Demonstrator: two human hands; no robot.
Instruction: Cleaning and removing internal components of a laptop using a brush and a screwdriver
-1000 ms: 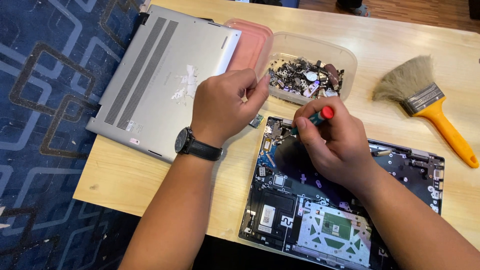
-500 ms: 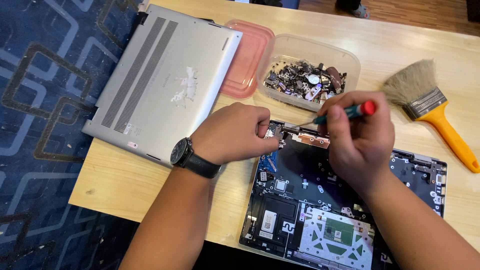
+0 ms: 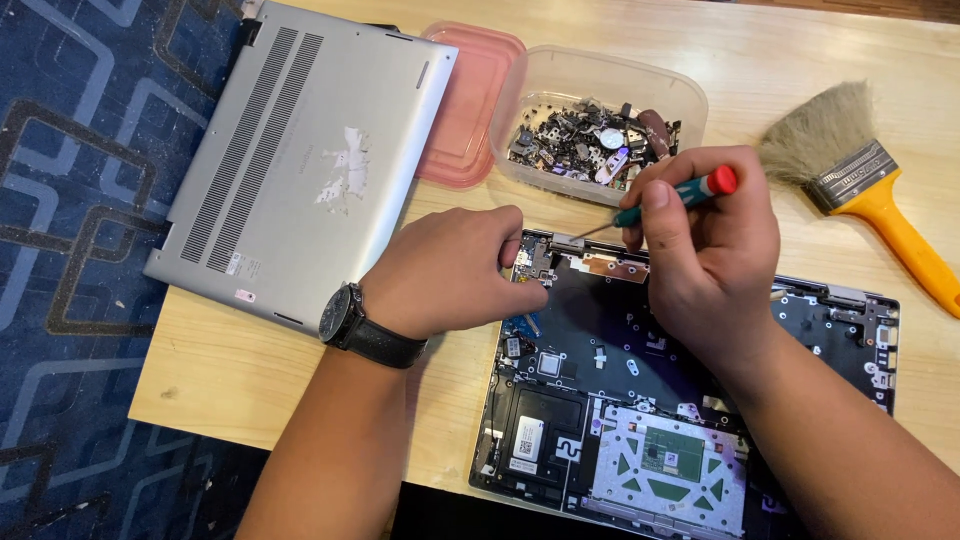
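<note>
Both hands barely shifted since half-second ago. Left hand curled, pinning open laptop corner on table. Right hand grips screwdriver, tip at hinge screw; parts tub near.

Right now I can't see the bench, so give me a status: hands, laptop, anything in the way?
Left hand pinching hinge bracket. Right hand holding screwdriver, tip at hinge. Opened laptop chassis flat on table. Nothing blocking.
</note>
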